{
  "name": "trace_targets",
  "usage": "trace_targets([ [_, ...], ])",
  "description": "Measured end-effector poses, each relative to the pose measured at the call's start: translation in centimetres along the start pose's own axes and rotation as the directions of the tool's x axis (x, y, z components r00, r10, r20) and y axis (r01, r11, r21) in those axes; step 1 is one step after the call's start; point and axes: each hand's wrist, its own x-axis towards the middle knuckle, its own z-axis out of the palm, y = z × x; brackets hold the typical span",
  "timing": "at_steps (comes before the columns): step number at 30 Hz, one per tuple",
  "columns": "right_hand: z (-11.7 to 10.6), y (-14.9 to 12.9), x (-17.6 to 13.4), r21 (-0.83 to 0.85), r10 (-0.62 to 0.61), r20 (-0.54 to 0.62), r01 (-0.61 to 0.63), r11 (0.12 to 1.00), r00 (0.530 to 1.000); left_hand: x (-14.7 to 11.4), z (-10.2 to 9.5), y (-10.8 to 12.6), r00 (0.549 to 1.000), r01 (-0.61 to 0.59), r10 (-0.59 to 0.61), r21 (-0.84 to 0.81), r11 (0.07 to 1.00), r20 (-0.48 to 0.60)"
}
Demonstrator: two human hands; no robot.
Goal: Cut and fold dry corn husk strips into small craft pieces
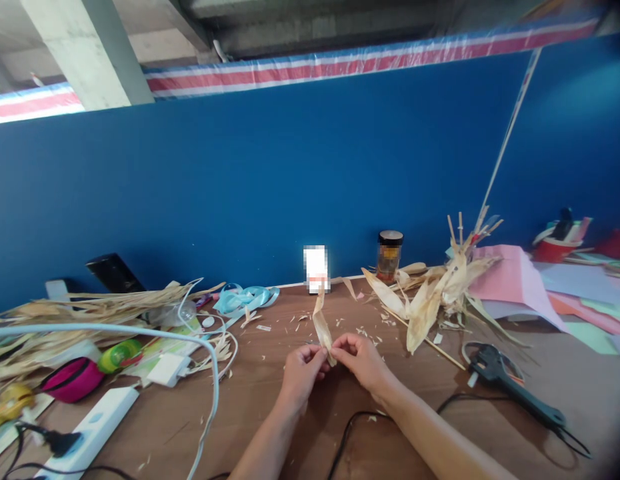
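A narrow strip of dried corn husk [321, 325] stands up between my two hands over the middle of the brown table. My left hand [305, 370] pinches its lower end from the left with thumb and fingers. From the right, my right hand [357, 357] grips the same end, its fingertips almost meeting the left ones. The husk's upper part leans slightly left and reaches toward a blurred white rectangle [317, 267] behind it. Small husk scraps lie scattered on the table [270, 413] around both hands.
To the right are a husk bundle [430, 300], a dark-lidded jar [390, 257], a glue gun [515, 387] and pink paper [513, 280]. Blue ribbon [245, 300], husk strips [105, 303], a white charger [169, 370] and a power strip [93, 427] lie left. A blue partition [270, 167] stands behind.
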Motion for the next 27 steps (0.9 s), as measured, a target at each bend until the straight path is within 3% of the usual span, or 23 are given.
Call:
trace_targets([
  [15,-0.04,-0.49,-0.22,-0.115,-0.056,0.007,0.057,0.992,0.998,-0.12,0.09,0.28,1.0,-0.004,0.004,-0.024,1.0,-0.019],
  [19,0.01,-0.68,-0.33,-0.042,0.032,-0.022,-0.033,0.999,0.999,0.16,-0.21,0.0,0.999,0.024,-0.026,-0.099,0.995,-0.021],
  [27,0.35,-0.07,-0.34,0.041,0.158,0.063,-0.161,0.986,0.985,0.42,-0.46,-0.23,1.0,0.016,-0.018,-0.129,0.991,-0.016],
])
